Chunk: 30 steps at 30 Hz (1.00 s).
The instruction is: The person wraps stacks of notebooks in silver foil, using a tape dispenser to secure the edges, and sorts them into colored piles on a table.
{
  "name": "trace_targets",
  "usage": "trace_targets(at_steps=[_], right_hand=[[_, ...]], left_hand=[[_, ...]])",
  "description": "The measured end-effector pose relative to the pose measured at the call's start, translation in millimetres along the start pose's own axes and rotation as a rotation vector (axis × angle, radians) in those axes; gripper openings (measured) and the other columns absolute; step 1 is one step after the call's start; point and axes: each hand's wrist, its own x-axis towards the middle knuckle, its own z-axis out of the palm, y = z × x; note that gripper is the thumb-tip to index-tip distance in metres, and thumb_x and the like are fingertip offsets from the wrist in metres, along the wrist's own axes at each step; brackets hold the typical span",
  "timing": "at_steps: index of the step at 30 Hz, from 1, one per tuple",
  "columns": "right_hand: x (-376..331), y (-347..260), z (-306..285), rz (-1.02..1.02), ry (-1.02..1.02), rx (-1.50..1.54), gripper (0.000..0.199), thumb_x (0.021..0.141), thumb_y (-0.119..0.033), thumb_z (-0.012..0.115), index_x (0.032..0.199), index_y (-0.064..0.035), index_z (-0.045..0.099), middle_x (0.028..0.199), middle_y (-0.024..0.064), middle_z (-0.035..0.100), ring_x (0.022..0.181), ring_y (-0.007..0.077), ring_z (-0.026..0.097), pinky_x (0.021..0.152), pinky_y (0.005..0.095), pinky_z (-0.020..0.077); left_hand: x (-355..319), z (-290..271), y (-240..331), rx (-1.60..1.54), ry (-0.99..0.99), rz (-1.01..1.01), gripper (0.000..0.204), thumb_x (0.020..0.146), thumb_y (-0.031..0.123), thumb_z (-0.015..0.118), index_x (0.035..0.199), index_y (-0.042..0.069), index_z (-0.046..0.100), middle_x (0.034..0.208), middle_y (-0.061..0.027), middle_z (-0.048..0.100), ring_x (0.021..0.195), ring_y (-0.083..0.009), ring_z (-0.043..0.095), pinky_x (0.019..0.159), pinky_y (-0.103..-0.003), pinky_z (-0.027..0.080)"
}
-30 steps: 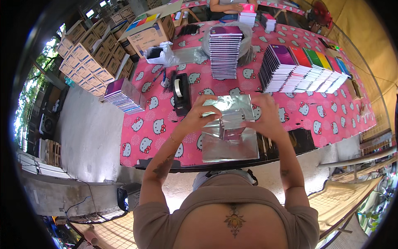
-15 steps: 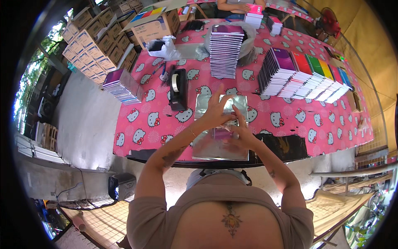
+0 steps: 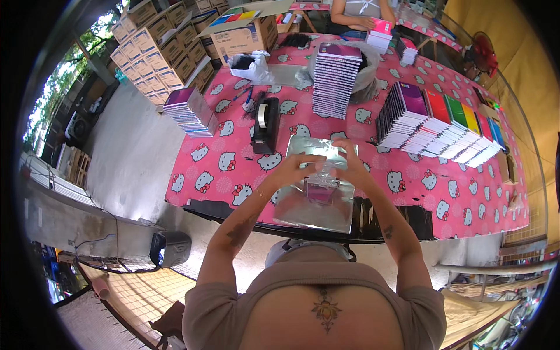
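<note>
A notebook with a purple cover [image 3: 321, 194] lies in front of me under clear plastic, on shiny clear plastic sleeves [image 3: 312, 217]. My left hand [image 3: 298, 169] is at its far left side, fingers bent and pinching the clear plastic. Across from it, my right hand [image 3: 352, 165] curls its fingers round the far right part of the same plastic. Glare and the fingers hide exactly where the film is gripped. Just left of my hands stands a black tape dispenser [image 3: 266, 134] with a roll of tape.
A tall stack of notebooks [image 3: 335, 84] stands beyond my hands, with a smaller purple stack [image 3: 189, 114] at left. Rows of coloured notebooks [image 3: 431, 125] fill the right side. Cardboard boxes [image 3: 160, 58] are piled at far left. Another person [image 3: 361, 17] sits across the pink table.
The whole view has shifted slightly. My left hand has come down from its raised pose. My right hand has moved farther out along the plastic, and the hands are no longer crossed close together.
</note>
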Motion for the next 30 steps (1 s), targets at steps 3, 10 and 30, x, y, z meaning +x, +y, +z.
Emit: trace_targets(at_steps=[3, 10, 30], right_hand=[[-15, -18, -6, 0.073, -0.344, -0.236, 0.102, 0.067, -0.028, 0.088, 0.151, -0.0117, 0.033, 0.149, 0.0206, 0.044, 0.139, 0.038, 0.04, 0.117, 0.0466, 0.0283], [-47, -6, 13, -0.138, -0.175, -0.544, 0.068, 0.08, -0.017, 0.076, 0.142, -0.0087, 0.05, 0.134, 0.0178, 0.06, 0.135, 0.0347, 0.049, 0.117, 0.0519, 0.0304], [-39, -1, 34, 0.153, 0.117, -0.245, 0.061, 0.079, -0.01, 0.076, 0.135, -0.0061, 0.051, 0.119, 0.0149, 0.057, 0.112, 0.0302, 0.058, 0.094, 0.0396, 0.0483]], left_hand=[[-24, 6, 8, 0.546, 0.18, 0.375, 0.044, 0.091, 0.021, 0.069, 0.132, 0.008, 0.063, 0.128, -0.0114, 0.061, 0.108, -0.0234, 0.061, 0.093, -0.039, 0.049], [-29, 21, 7, 0.545, 0.226, 0.449, 0.045, 0.08, 0.021, 0.076, 0.123, 0.011, 0.066, 0.106, -0.0108, 0.06, 0.101, -0.029, 0.057, 0.088, -0.043, 0.049], [9, 26, 24, 0.687, 0.364, 0.362, 0.009, 0.084, 0.017, 0.068, 0.083, 0.01, 0.063, 0.071, -0.0097, 0.064, 0.074, -0.0315, 0.064, 0.084, -0.045, 0.047]])
